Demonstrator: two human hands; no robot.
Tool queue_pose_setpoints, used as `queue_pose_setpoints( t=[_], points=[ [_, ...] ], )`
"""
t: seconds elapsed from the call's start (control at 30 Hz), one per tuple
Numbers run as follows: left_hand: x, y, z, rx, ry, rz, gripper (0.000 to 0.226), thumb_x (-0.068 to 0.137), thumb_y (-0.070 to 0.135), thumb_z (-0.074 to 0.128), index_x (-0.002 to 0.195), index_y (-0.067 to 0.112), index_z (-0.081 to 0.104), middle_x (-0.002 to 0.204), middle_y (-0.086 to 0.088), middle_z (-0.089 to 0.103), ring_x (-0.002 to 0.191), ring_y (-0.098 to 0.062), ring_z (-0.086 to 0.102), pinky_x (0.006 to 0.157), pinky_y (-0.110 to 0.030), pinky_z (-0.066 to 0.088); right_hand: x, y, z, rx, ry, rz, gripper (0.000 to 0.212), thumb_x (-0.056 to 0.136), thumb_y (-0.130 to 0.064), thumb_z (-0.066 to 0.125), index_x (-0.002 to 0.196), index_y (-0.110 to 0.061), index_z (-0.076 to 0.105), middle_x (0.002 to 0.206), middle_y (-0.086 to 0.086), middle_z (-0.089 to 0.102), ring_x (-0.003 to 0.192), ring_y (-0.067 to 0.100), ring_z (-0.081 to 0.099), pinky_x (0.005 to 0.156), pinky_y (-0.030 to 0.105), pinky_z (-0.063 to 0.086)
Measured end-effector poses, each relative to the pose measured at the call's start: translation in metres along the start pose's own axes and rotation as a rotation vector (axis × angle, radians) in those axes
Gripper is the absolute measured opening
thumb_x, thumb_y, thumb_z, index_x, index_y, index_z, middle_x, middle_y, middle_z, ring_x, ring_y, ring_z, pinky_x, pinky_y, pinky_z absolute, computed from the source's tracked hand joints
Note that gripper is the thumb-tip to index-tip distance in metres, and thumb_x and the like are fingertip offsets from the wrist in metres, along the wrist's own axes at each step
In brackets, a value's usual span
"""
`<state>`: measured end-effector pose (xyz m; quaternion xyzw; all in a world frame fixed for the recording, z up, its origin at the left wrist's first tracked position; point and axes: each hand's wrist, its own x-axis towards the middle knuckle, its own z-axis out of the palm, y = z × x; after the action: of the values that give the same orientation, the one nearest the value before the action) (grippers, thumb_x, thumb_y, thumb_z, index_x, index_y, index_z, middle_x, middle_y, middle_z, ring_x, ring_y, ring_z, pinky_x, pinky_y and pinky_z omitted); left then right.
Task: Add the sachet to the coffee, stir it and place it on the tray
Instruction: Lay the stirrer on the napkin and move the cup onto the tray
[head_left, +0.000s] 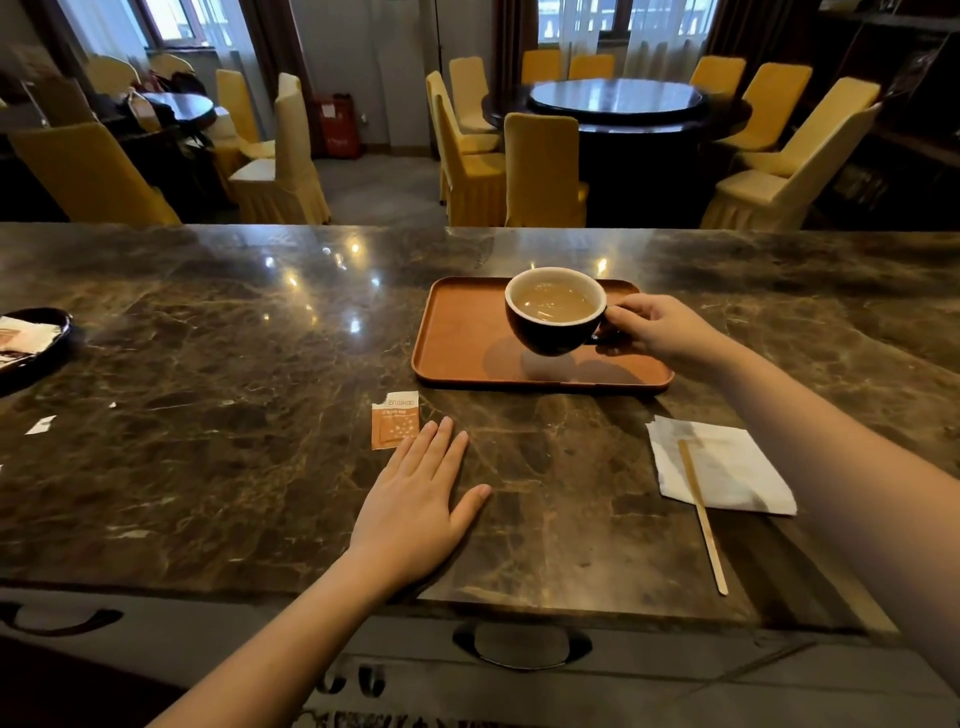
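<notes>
The right hand (657, 327) holds the cup (555, 310) by its handle, fingers closed round it, with the cup in the air above the tray (457, 332); its shadow falls on the tray floor below it, so it does not seem to be resting there. The coffee inside looks pale and milky. The left hand (415, 499) lies flat and open on the surface (208, 364), palm down, holding nothing, its fingertips just beside the sachet (395, 420). The sachet lies flat on the surface, near the tray's front left corner, and its top edge looks torn. The stirrer (701, 514) rests half on a napkin (722, 467) to the right, and the hand is well apart from it. Judged from this, the adding and stirring look finished and the last step, placing the cup, is in hand. The next move calls for lowering the cup level and slowly onto the tray, then loosening the fingers from the handle without tipping the liquid. The handle itself is hidden by the fingers, so the exact grip cannot be read. Whether the sachet is empty cannot be told. The print on it is too small to read. A dark dish (31, 338) at the left edge is cut off, and its contents are unclear.
</notes>
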<state>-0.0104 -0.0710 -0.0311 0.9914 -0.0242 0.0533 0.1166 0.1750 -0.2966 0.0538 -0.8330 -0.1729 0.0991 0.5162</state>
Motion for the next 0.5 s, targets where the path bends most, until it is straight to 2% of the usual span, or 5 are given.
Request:
queue_pose_setpoints(
  t=[0.13, 0.3, 0.5],
  points=[
    [-0.001, 0.0, 0.001, -0.004, 0.008, 0.003, 0.068, 0.086, 0.06, 0.015, 0.143, 0.024, 0.004, 0.152, 0.006, -0.004, 0.137, -0.005, -0.012, 0.11, -0.025, -0.011, 0.013, 0.005, 0.004, -0.018, 0.004, -0.012, 0.024, 0.093, -0.015, 0.044, 0.11, -0.004, 0.058, 0.095, 0.008, 0.061, 0.081, 0.009, 0.06, 0.056, 0.007, 0.051],
    [-0.001, 0.0, 0.0, 0.006, 0.005, -0.005, 0.068, 0.086, 0.06, 0.015, 0.143, 0.025, 0.003, 0.154, 0.005, -0.003, 0.138, -0.005, -0.012, 0.11, -0.026, -0.012, 0.025, 0.011, 0.008, 0.0, 0.0, 0.019, 0.02, 0.093, -0.016, 0.044, 0.103, -0.006, 0.059, 0.09, 0.006, 0.062, 0.087, 0.018, 0.062, 0.057, 0.009, 0.052],
    [-0.001, 0.0, -0.001, 0.007, -0.001, -0.001, 0.068, 0.086, 0.06, 0.014, 0.143, 0.025, 0.003, 0.152, 0.006, -0.005, 0.137, -0.004, -0.013, 0.109, -0.024, -0.013, 0.034, 0.017, 0.007, -0.028, 0.009, 0.023, 0.025, 0.093, -0.016, 0.043, 0.109, -0.002, 0.058, 0.099, 0.011, 0.061, 0.082, 0.009, 0.06, 0.054, 0.008, 0.05]
  ],
)
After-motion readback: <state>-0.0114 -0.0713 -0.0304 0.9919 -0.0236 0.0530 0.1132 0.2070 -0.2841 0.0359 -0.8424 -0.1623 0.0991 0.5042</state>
